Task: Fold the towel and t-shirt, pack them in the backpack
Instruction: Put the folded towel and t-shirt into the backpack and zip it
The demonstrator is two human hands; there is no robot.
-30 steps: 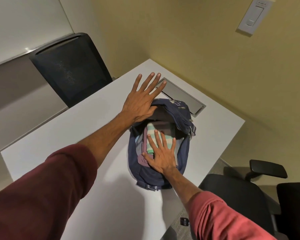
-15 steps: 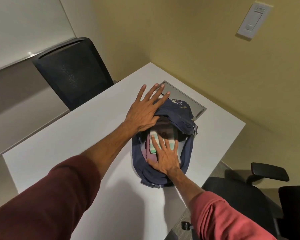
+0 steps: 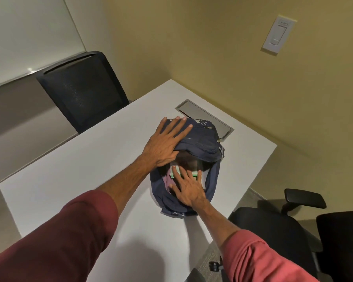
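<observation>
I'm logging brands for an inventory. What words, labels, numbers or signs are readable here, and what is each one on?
No text here is legible.
White print on the top of the backpack: blurred and partly covered by the left hand, unreadable.
Small marking at the top of the wall switch: too small to read.

One backpack [image 3: 200, 143], two hands [image 3: 163, 147] [image 3: 190, 192], two chairs [image 3: 84, 92] [image 3: 273, 231], one table [image 3: 90, 165], one switch [image 3: 278, 35].
</observation>
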